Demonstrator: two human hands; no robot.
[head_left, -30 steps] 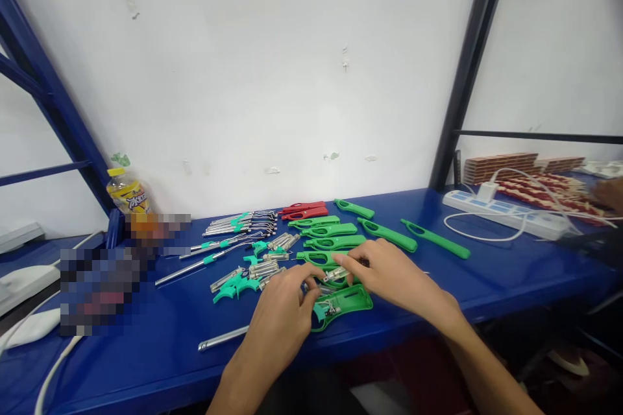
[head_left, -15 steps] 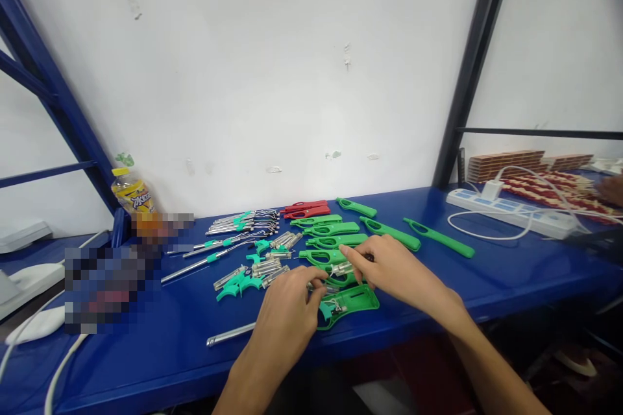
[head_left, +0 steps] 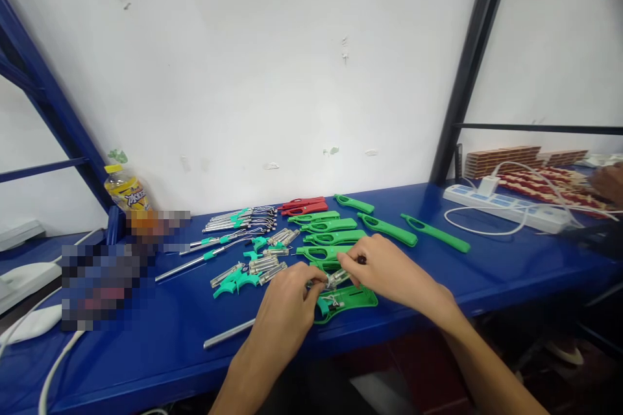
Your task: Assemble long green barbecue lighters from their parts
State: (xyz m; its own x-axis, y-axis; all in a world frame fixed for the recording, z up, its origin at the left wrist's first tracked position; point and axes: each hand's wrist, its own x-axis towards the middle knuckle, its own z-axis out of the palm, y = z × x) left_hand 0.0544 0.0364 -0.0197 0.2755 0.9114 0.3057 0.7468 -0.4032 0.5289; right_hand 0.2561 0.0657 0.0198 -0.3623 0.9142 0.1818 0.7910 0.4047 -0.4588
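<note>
My left hand (head_left: 287, 308) and my right hand (head_left: 384, 269) meet over an open green lighter shell (head_left: 353, 300) lying at the front of the blue bench (head_left: 511, 266). Between their pinched fingertips is a small clear-and-metal lighter insert (head_left: 335, 279), held just above the shell. A metal tube (head_left: 228, 333) lies by my left wrist. Behind my hands lie rows of green lighter shells (head_left: 331, 225), two red shells (head_left: 302, 206), teal trigger assemblies (head_left: 238, 280) and metal nozzle rods (head_left: 233, 220).
A yellow-capped bottle (head_left: 125, 191) stands at the back left beside a blurred patch. White cables (head_left: 29, 324) run along the left edge. A white power strip (head_left: 506, 207) and red-and-tan parts lie at the right, where another person's hand (head_left: 610, 181) shows.
The small insert has come down from over the rear green shells toward the open shell at the front. Both hands stay pinched together on it; the view shifted slightly.
</note>
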